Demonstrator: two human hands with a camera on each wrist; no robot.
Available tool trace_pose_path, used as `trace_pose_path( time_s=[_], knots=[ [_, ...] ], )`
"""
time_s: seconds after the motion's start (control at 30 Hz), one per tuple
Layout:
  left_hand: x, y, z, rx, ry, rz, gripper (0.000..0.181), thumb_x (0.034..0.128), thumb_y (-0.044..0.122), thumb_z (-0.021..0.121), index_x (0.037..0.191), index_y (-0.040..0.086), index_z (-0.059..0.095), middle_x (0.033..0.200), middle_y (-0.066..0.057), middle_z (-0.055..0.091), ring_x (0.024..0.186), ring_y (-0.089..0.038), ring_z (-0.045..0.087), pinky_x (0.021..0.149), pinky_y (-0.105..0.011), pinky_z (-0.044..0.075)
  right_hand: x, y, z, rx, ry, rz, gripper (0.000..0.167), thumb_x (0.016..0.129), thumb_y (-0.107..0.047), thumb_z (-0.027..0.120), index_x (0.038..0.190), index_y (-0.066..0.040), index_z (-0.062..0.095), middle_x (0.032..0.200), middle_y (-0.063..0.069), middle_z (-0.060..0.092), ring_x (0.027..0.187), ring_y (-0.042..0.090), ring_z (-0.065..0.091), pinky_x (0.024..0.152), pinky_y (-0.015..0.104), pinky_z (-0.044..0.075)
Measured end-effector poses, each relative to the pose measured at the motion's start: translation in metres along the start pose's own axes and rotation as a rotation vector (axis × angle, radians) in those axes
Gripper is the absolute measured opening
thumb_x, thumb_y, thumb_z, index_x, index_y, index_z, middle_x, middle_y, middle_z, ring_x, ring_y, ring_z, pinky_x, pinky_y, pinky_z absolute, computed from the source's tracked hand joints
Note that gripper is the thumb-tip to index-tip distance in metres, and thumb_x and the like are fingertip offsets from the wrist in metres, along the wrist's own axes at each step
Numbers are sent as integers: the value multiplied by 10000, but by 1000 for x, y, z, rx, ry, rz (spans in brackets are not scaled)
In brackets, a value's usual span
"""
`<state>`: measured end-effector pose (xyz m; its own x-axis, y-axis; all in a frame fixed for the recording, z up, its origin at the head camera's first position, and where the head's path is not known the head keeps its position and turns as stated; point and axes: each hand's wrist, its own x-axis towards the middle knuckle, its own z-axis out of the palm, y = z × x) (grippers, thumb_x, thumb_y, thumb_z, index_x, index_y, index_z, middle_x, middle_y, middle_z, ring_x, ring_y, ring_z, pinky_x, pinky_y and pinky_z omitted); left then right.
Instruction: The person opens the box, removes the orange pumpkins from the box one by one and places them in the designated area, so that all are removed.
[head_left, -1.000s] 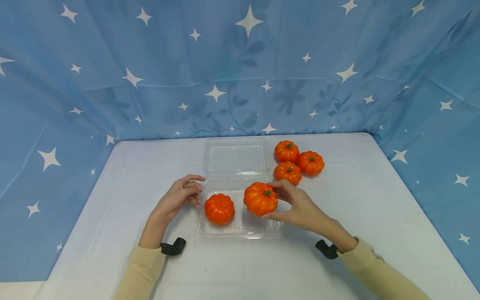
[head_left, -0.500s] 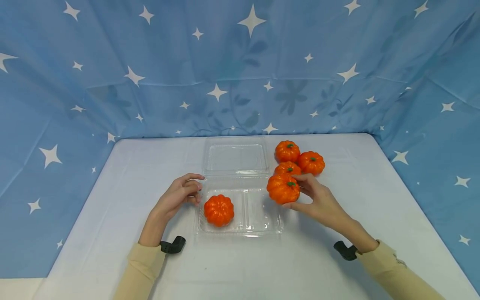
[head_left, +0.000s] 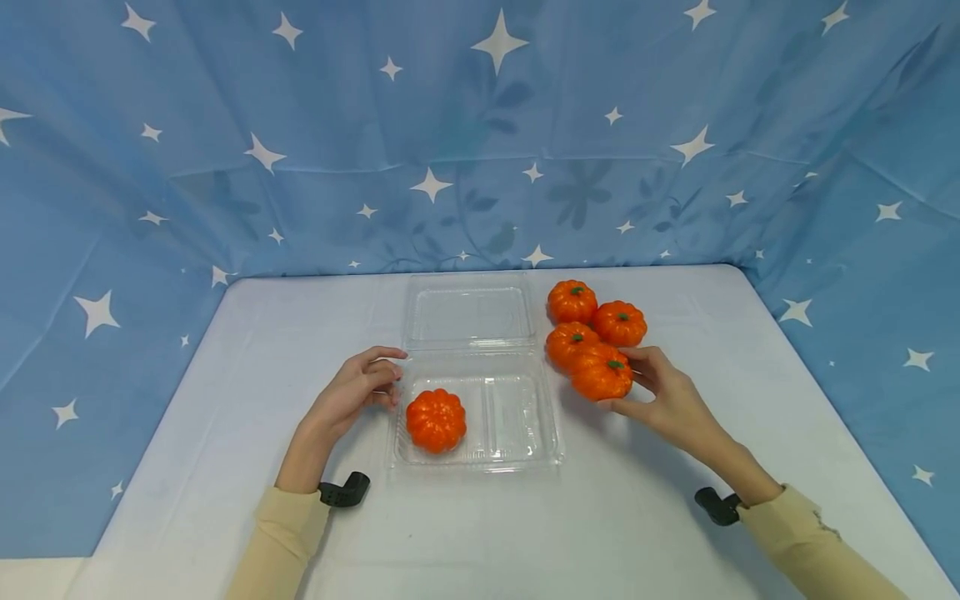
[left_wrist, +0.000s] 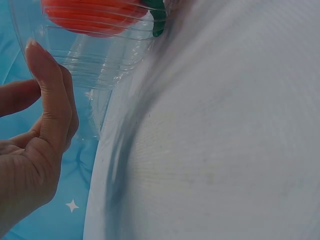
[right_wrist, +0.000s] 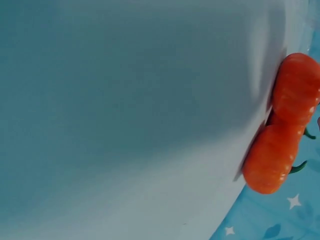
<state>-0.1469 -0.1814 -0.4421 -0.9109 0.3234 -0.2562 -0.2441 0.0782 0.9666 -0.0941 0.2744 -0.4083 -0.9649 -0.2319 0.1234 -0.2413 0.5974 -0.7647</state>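
Note:
My right hand (head_left: 666, 398) pinches an orange toy pumpkin (head_left: 602, 372) between thumb and fingers, right of the clear plastic clamshell box (head_left: 517, 459). This pumpkin overlaps another orange pumpkin (head_left: 567, 342) behind it; whether they touch cannot be told. In the box's left compartment lies one pumpkin (head_left: 436, 421), its stem hidden from above. Through the box wall, the left wrist view shows that pumpkin (left_wrist: 95, 15) with its green stem low. My left hand (head_left: 358, 390) rests its loosely bent fingers against the box's left edge.
Two more pumpkins, one at the back (head_left: 572, 302) and one to the right (head_left: 619, 323), complete the cluster. The box's lid (head_left: 471, 317) lies folded back, away from me. A blue star-patterned curtain (head_left: 480, 133) borders the white table (head_left: 300, 333). Two orange pumpkins (right_wrist: 272, 157) show in the right wrist view.
My right hand has carried its pumpkin rightward, from over the box's right compartment to the cluster beside it. The left hand has stayed at the box edge.

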Motion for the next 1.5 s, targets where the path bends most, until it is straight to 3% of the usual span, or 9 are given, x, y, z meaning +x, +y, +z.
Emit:
trace_pose_path(
  time_s=[0.17, 0.43, 0.8, 1.03, 1.5],
  knots=[
    [0, 0, -1, 5, -8, 5, 423, 1039, 62, 509, 1433, -74, 438, 850, -69, 614, 640, -146, 587, 630, -257, 577, -2, 7, -6, -21, -4, 59, 709, 829, -96, 860, 1369, 40, 420, 1429, 266, 537, 1335, 442, 535, 1014, 123, 432],
    [0, -1, -2, 2, -10, 10, 426, 1041, 78, 526, 1431, -73, 441, 828, -55, 617, 639, -143, 585, 626, -257, 575, -2, 21, -14, -76, 1, 105, 728, 844, -150, 861, 1372, 58, 406, 1431, 291, 524, 1313, 466, 549, 1021, 483, 446],
    [-1, 0, -1, 4, -3, -3, 428, 1040, 80, 518, 1434, -69, 443, 837, -60, 620, 639, -145, 583, 629, -256, 576, 2, 39, -18, -128, -13, 205, 796, 853, -239, 860, 1396, 82, 375, 1456, 333, 487, 1328, 491, 518, 1054, 543, 441],
    [0, 0, -1, 5, -4, -6, 426, 1037, 75, 520, 1430, -68, 444, 826, -48, 614, 637, -144, 582, 626, -255, 577, 7, 42, -19, -137, -34, 217, 742, 869, -170, 829, 1391, 101, 377, 1439, 343, 486, 1313, 503, 520, 1060, 571, 445],
    [0, -1, -1, 7, -6, 1, 405, 1037, 62, 506, 1420, -58, 455, 840, -58, 613, 640, -142, 581, 626, -253, 575, 15, 43, -17, -149, -95, 271, 775, 870, -191, 825, 1404, 108, 350, 1459, 365, 441, 1329, 546, 491, 1065, 604, 453]
  ],
)
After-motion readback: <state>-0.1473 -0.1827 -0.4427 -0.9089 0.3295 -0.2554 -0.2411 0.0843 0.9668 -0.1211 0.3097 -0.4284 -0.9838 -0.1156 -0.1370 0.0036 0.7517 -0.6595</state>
